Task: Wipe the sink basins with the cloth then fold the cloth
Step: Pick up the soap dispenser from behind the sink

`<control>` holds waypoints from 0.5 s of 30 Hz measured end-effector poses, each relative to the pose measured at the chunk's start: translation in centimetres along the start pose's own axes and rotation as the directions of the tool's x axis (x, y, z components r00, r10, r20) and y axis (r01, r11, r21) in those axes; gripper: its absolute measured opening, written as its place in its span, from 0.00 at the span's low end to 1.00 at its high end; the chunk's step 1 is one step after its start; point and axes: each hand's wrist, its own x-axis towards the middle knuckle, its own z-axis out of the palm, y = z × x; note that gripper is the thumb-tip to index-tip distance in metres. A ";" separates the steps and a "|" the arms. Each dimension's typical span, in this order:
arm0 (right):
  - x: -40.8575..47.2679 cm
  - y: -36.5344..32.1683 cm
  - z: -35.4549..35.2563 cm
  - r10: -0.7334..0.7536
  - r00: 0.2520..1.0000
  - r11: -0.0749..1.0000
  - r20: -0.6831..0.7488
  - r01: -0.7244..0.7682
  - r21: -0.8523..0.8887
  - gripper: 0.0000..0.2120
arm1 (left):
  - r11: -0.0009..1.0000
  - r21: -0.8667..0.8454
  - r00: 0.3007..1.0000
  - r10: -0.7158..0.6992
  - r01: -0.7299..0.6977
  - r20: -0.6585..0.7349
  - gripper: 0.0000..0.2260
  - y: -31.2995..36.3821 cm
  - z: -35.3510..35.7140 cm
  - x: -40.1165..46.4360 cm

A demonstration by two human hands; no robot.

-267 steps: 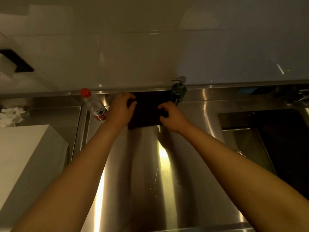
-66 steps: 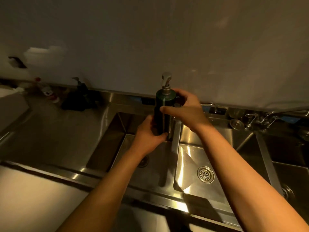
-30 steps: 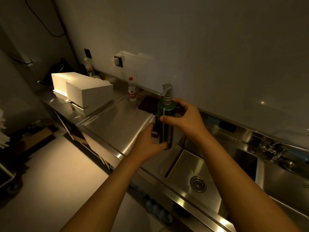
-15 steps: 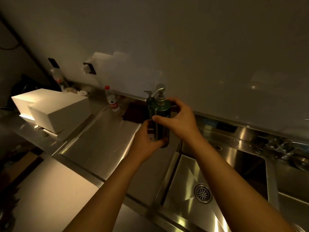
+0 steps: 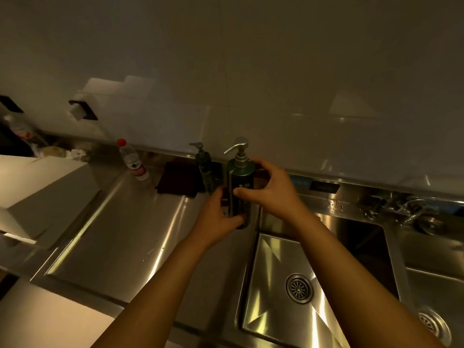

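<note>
- The right hand (image 5: 270,188) is curled round the upper body of a dark green soap bottle (image 5: 240,188), thumb across its front and fingers behind its shoulder.
- The left hand (image 5: 218,217) cups the same bottle from below, fingers wrapped under its base.
- Half a second ago the bottle was held over the counter's front part; now both hands have carried it back toward the rear edge, near the strip between the counter (image 5: 130,222) and the sink basin (image 5: 288,267), and the bottle's base is close to the steel though I cannot tell whether it touches.
- A second, smaller pump bottle (image 5: 204,169) stands just to the left at the counter's rear edge.
- The cloth (image 5: 179,180), dark and lying in a flat, squared shape, rests on the counter against the rear edge, between the smaller pump bottle and a clear bottle with a red cap (image 5: 131,160); neither hand touches it.
- A white box (image 5: 37,189) sits at the counter's left end.
- My reading: the cloth looks already folded and set aside, so the wiping and folding seem finished, and the bottle is being put back in its place by the wall.
- A further basin (image 5: 426,285) lies at the right, its drain visible.
</note>
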 end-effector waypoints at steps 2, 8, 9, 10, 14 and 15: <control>0.8 0.4 0.5 0.018 1.000 1.000 -0.009 -0.018 -0.020 0.29 | 1.000 -0.010 0.999 0.008 -0.008 0.039 0.30 -1.0 -0.4 1.2; 3.6 1.9 4.4 0.097 0.986 0.994 -0.138 -0.102 -0.032 0.33 | 0.999 -0.025 0.993 0.041 -0.038 0.110 0.28 -4.4 -2.4 5.3; 4.2 2.3 5.1 0.112 0.981 0.992 -0.159 -0.118 -0.033 0.34 | 0.999 -0.017 0.993 0.044 -0.042 0.111 0.27 -5.1 -2.6 5.9; 4.8 2.7 5.9 0.124 0.976 0.991 -0.181 -0.132 -0.036 0.34 | 0.999 -0.011 0.993 0.044 -0.043 0.110 0.27 -5.7 -2.7 6.5; 7.1 4.2 8.4 0.165 0.958 0.980 -0.235 -0.186 -0.067 0.33 | 0.999 -0.043 0.991 0.013 -0.007 0.130 0.28 -8.6 -2.9 8.8; 7.7 4.6 9.0 0.171 0.955 0.978 -0.243 -0.195 -0.079 0.31 | 0.999 -0.049 0.990 0.004 0.003 0.140 0.28 -9.2 -2.9 9.4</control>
